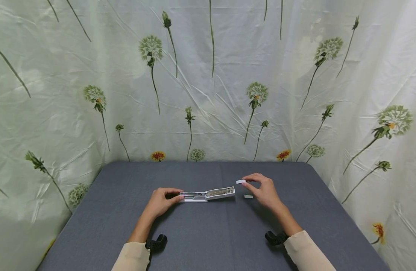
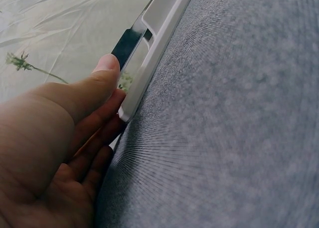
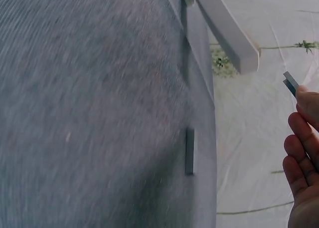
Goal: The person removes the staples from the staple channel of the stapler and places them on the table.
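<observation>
A white stapler [image 1: 221, 193] lies folded open on the table, its top swung out to the right and tilted slightly up. My left hand [image 1: 161, 201] grips the stapler's left end, with the thumb on the dark end of the metal tray and fingers behind the white base [image 2: 149, 68]. Between thumb and fingertips, my right hand [image 1: 264, 191] pinches a short strip of staples [image 1: 240, 181], held above the table just right of the stapler's top. A second staple strip [image 1: 248, 196] lies on the cloth below that hand. In the right wrist view, the held strip [image 3: 290, 83] shows its channel-shaped end.
Dark grey-blue cloth covers the table [image 1: 208, 237]. A pale curtain [image 1: 208, 94] printed with dandelions hangs behind and along both sides. Black bands [image 1: 156, 243] are worn on both wrists below cream sleeves.
</observation>
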{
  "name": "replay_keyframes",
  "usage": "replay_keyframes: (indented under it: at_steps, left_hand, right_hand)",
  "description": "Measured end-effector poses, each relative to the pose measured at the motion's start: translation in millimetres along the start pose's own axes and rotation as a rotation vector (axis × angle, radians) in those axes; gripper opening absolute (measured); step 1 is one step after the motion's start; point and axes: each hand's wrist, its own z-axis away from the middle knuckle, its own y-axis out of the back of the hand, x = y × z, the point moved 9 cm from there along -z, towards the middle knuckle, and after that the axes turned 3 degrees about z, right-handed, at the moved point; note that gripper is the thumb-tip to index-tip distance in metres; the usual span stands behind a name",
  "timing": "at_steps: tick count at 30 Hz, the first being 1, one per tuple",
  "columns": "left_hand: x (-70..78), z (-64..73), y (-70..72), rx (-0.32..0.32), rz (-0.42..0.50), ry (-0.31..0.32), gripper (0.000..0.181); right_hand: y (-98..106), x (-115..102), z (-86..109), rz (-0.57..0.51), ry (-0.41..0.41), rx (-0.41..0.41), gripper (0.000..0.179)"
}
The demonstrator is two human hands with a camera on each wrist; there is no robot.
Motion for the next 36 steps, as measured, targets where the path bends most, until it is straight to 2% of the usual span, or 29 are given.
replay_keyframes:
  at_steps: [15, 36]
  left_hand:
    - [0.3, 0.0, -0.1, -0.007, 0.008, 0.000, 0.022]
    - [1.1, -0.2, 0.2, -0.006, 0.008, -0.013, 0.022]
  right_hand:
    - [17.9, 27.3, 11.1, 0.083, -0.027, -0.011, 0.019]
    - [30.8, 51.5, 28.1, 0.178, 0.009, 0.001, 0.017]
